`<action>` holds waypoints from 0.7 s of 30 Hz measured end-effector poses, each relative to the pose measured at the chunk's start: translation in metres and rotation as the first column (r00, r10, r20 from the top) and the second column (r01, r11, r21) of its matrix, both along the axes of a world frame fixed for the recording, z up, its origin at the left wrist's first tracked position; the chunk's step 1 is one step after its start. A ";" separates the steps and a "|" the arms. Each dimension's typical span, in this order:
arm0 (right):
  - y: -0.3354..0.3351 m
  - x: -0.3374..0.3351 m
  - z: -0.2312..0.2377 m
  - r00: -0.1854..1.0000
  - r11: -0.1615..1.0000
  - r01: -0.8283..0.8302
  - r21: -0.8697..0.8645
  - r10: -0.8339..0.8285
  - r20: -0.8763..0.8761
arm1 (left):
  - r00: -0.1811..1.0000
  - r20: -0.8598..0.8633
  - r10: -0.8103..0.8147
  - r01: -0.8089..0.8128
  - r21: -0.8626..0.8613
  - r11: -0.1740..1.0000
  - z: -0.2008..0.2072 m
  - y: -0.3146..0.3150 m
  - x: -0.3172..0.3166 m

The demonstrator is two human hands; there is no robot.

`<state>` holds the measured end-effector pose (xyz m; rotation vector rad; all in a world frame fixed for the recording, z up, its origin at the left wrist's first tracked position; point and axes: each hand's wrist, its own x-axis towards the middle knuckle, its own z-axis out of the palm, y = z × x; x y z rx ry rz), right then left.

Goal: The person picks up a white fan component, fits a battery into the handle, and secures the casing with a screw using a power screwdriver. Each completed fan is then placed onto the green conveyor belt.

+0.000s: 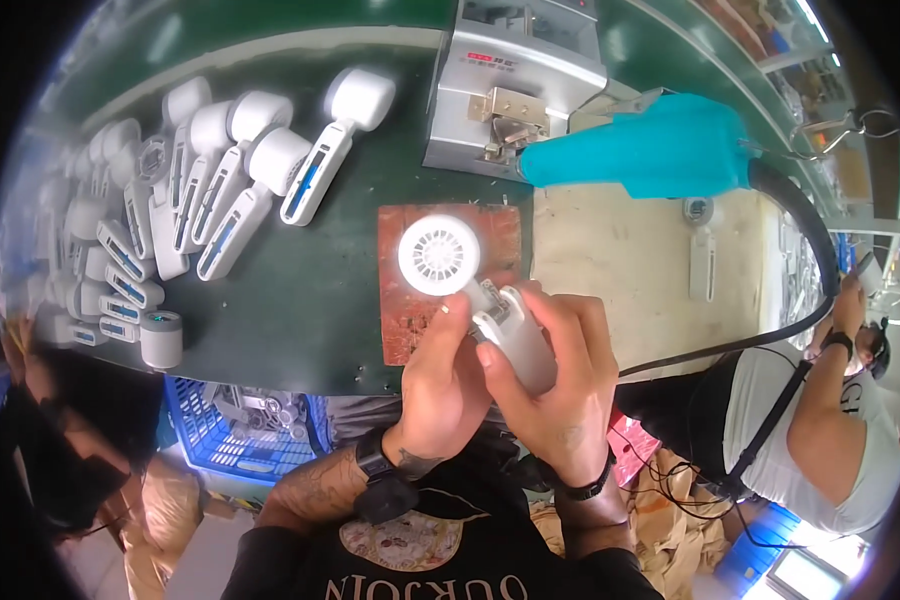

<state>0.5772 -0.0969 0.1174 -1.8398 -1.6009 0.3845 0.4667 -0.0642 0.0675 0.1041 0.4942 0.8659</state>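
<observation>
1. Handheld fan (439,255), white and with its round, slotted grille facing up, was in both hands in the head view. Its head was over the red mat (400,325) near the front of the green table (270,320); whether it touched the mat I could not tell.
2. Its handle (522,350) slanted down toward the person's right, with inner parts exposed at the end near the neck.
3. Left hand (445,375) was closed on the fan near the neck, its thumb tip just below the grille; its other fingers were mostly hidden.
4. Right hand (570,385) was clamped around the handle, thumb on one side and fingers on the other. The hands were close together.
5. Many more white fans (235,225) lay crowded on the left of the table, several with a blue strip along the handle.
6. Behind the mat stood a silver machine (455,135) with a metal bracket. A teal power tool (640,150) pointed toward it, a black cable (805,215) curving from its rear end.
7. To the right, a single fan (703,255) lay on a beige board (610,270).
8. Below the table's front edge, on the left, was a blue basket (195,425) holding grey pieces; a co-worker in a white shirt (820,430) was at the far right.
</observation>
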 end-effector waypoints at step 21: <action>0.003 -0.011 -0.008 0.975 1.000 -0.008 -0.005 0.009 0.220 | 0.978 -0.207 -0.029 0.059 0.140 0.988 0.011 0.000 0.000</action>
